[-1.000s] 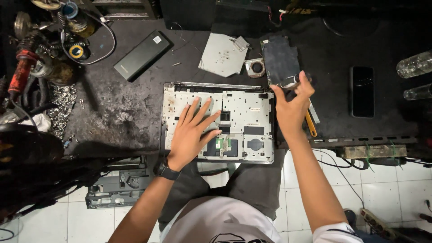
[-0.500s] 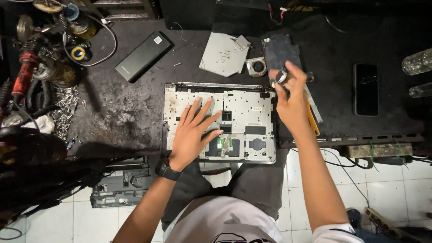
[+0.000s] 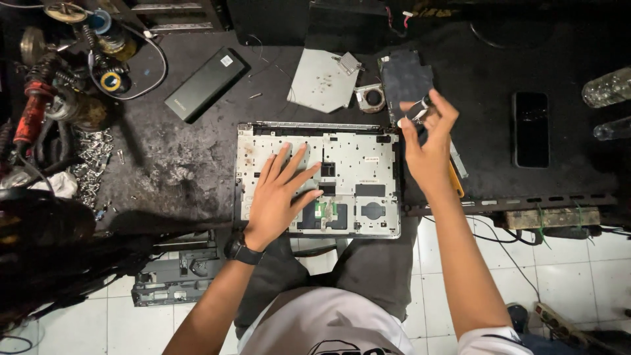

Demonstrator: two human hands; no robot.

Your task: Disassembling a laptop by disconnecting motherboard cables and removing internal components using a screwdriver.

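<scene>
An opened laptop base (image 3: pixel 355 158), silver-white inside, lies on the black workbench in front of me. My left hand (image 3: pixel 279 194) rests flat on it with fingers spread, a dark watch on the wrist. My right hand (image 3: pixel 427 141) hovers just past the base's right edge, its fingers closed around a small dark and silver part (image 3: pixel 419 110). Behind that hand lies a dark circuit board (image 3: pixel 402 77), with a small round fan (image 3: pixel 372 98) beside it.
A grey metal plate (image 3: pixel 322 82) and a black battery pack (image 3: pixel 205 84) lie farther back. A black phone (image 3: pixel 530 129) and two clear bottles (image 3: pixel 608 89) are at the right. Tools, cables and loose screws (image 3: pixel 92 161) crowd the left. A yellow-handled tool (image 3: pixel 455 181) lies by my right wrist.
My right hand has drawn back from the circuit board toward the base's right edge, bringing the small part with it. The left hand has stayed flat on the laptop base.
</scene>
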